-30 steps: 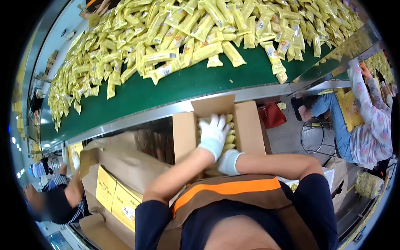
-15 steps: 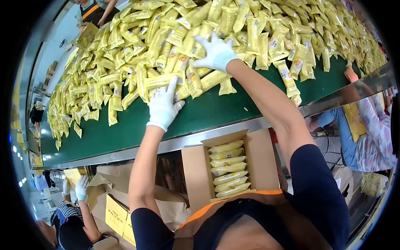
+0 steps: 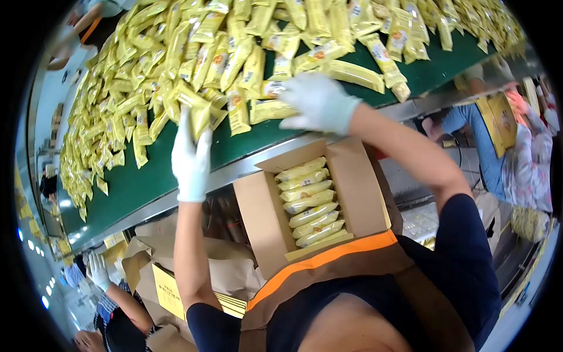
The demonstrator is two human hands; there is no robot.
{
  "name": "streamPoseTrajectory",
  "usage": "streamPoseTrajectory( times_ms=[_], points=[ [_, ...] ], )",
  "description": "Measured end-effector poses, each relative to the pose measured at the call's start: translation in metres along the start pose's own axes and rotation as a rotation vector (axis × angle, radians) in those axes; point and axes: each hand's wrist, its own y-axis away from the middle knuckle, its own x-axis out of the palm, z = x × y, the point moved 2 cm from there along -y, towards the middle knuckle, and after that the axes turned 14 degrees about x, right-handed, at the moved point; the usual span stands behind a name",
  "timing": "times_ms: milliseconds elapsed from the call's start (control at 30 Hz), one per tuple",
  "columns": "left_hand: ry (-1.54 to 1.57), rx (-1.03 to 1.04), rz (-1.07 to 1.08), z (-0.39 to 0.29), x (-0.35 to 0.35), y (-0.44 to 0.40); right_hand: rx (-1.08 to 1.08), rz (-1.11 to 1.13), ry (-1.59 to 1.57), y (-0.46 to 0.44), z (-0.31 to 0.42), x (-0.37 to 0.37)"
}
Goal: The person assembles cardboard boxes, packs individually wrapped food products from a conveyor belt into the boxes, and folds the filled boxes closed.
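The green table (image 3: 146,183) spreads widest in front of me, with a great heap of yellow packets (image 3: 223,56) loose across it, lying at all angles. Below its near edge, close against my apron (image 3: 328,267), sits an open cardboard box (image 3: 258,217), flaps turned outward. Inside, a neat column of packets (image 3: 314,215) lies side by side, crosswise. I judge the box to be partly packed: that column is in place, the flaps are unclosed, and far more packets lie loose on the table than in the box.

My gloved right hand (image 3: 321,104) reaches over the table's near edge, its fingers beside the end of a packet (image 3: 271,110) lying flat. My gloved left hand (image 3: 190,158) has its thumb apart from its fingers, right at a tilted packet (image 3: 198,108); with the blur and overlap there, I cannot tell whether either grip has closed on anything
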Motion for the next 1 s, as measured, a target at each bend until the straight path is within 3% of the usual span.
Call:
streamPoseTrajectory(
  times_ms=[33, 67, 100, 133, 233, 267, 300, 367, 400, 500, 533, 567, 633, 667, 767, 800, 933, 1000],
  points=[
    [0.020, 0.038, 0.024, -0.010, 0.017, -0.017, -0.041, -0.096, 0.001, 0.002, 0.010, 0.010],
    [-0.144, 0.055, 0.141, -0.009, 0.037, -0.027, -0.025, -0.008, 0.052, -0.005, 0.022, 0.012],
    [-0.251, -0.094, 0.297, -0.017, 0.054, -0.039, -0.014, 0.077, 0.102, -0.013, 0.029, 0.013],
    [-0.288, -0.125, 0.316, -0.016, 0.063, -0.048, -0.034, -0.108, 0.117, -0.015, 0.026, 0.029],
    [-0.183, -0.252, 0.404, -0.004, 0.058, -0.054, 0.281, 0.169, -0.208, 0.011, 0.017, -0.042],
    [-0.237, -0.172, 0.384, 0.008, 0.052, -0.046, 0.249, -0.054, -0.219, 0.022, -0.003, -0.045],
    [-0.198, 0.032, 0.349, 0.022, 0.043, -0.035, 0.294, -0.122, -0.150, 0.027, -0.025, -0.053],
    [-0.270, 0.007, 0.602, 0.016, 0.014, -0.024, 0.377, -0.235, 0.082, 0.030, -0.085, -0.040],
    [-0.338, 0.016, 0.637, 0.012, 0.007, -0.020, 0.414, -0.079, 0.191, 0.030, -0.105, -0.029],
    [-0.229, 0.091, 0.337, 0.018, 0.011, -0.012, 0.493, 0.079, 0.083, 0.022, -0.086, -0.020],
    [-0.197, 0.011, 0.297, 0.019, 0.018, -0.011, 0.464, 0.080, 0.142, 0.022, -0.082, -0.019],
    [-0.258, 0.087, 0.279, 0.022, 0.027, -0.006, 0.386, 0.015, 0.151, 0.024, -0.089, -0.012],
    [-0.476, 0.058, 0.312, 0.001, 0.034, -0.005, 0.227, -0.121, 0.168, 0.028, -0.113, 0.006],
    [-0.486, 0.062, 0.320, -0.007, 0.033, -0.003, 0.407, -0.098, 0.119, 0.032, -0.098, -0.001],
    [-0.480, 0.229, 0.277, -0.001, 0.032, 0.009, 0.272, -0.066, 0.202, 0.061, -0.072, -0.005],
    [-0.427, 0.138, 0.395, 0.002, 0.029, 0.010, 0.286, 0.027, 0.167, 0.064, -0.074, -0.010],
    [-0.190, 0.079, 0.414, 0.013, 0.020, 0.007, 0.334, -0.318, 0.283, 0.085, -0.082, -0.027],
    [-0.049, -0.018, 0.492, 0.021, 0.014, 0.001, 0.469, -0.082, 0.246, 0.086, -0.088, -0.018]
  ],
)
